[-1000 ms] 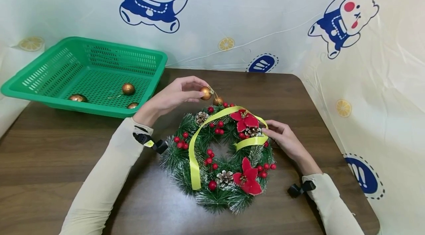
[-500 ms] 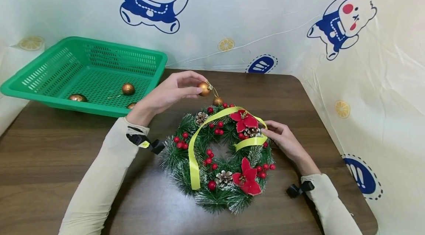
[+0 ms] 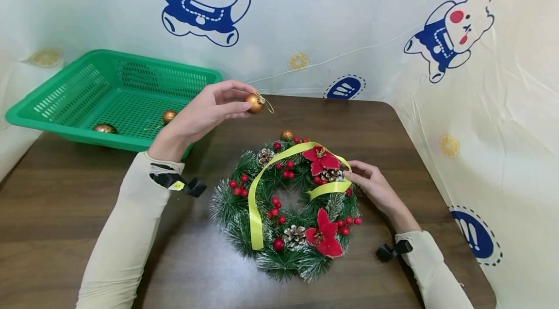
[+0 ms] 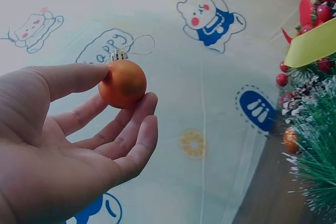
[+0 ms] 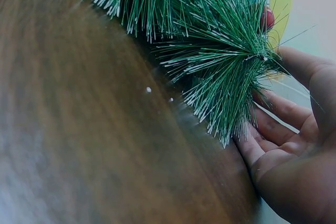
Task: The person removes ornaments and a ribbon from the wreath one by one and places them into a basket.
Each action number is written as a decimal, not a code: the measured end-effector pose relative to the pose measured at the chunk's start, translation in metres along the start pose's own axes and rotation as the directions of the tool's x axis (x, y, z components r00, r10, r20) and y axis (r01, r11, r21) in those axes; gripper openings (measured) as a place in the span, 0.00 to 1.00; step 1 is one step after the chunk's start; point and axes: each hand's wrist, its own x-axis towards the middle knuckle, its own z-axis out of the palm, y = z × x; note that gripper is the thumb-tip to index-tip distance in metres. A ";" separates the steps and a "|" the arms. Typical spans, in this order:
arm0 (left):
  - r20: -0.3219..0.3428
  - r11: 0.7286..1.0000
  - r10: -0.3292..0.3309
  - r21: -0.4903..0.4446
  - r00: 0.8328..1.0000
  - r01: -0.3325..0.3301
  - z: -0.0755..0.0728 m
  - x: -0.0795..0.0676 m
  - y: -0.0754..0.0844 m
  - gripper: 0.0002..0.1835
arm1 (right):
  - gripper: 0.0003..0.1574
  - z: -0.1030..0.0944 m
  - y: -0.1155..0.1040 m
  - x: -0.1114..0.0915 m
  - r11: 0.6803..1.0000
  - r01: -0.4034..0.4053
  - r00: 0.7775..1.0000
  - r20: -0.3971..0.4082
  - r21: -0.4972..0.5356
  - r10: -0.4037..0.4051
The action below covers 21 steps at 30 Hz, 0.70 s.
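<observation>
My left hand [image 3: 214, 110] holds a shiny gold bauble [image 4: 123, 83] by thumb and fingertips, up in the air between the basket and the wreath. A thin gold loop [image 3: 269, 104] sticks out from its cap. On the table lies a green wreath [image 3: 238, 238] with red berries, pinecones, red poinsettias [image 3: 325, 238] and a loose yellow ribbon [image 3: 254, 202]. Another gold bauble [image 3: 287, 135] is at its far edge. My right hand [image 3: 373, 185] grips the wreath's right side, thumb above and fingers lower; the fingertips are partly hidden by needles in the right wrist view.
A green plastic basket [image 3: 57, 127] stands at the back left, with a shiny bauble [image 3: 105, 128] and a glittery bauble [image 3: 169, 116] inside. My left forearm passes in front of its near right corner. A printed sheet [image 3: 305, 18] rises behind the brown table [image 3: 192, 260].
My left hand has moved up and left, carrying the bauble away from the wreath and the other bauble. My right hand stays at the wreath's right side.
</observation>
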 end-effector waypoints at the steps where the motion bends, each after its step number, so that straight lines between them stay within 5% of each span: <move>1: -0.006 1.000 0.000 0.001 1.000 0.000 -0.001 -0.001 0.001 0.19 | 0.22 0.000 0.000 0.000 1.000 0.000 1.000 0.000 0.002 0.000; 13: -0.102 0.997 0.023 0.076 0.994 -0.015 -0.014 -0.005 0.006 0.20 | 0.22 0.001 0.001 -0.001 1.000 0.006 1.000 0.004 0.016 -0.006; 21: -0.149 0.996 0.074 -0.031 0.986 -0.080 -0.027 -0.012 0.012 0.20 | 0.22 -0.001 0.001 0.000 1.000 0.009 1.000 0.005 0.004 -0.009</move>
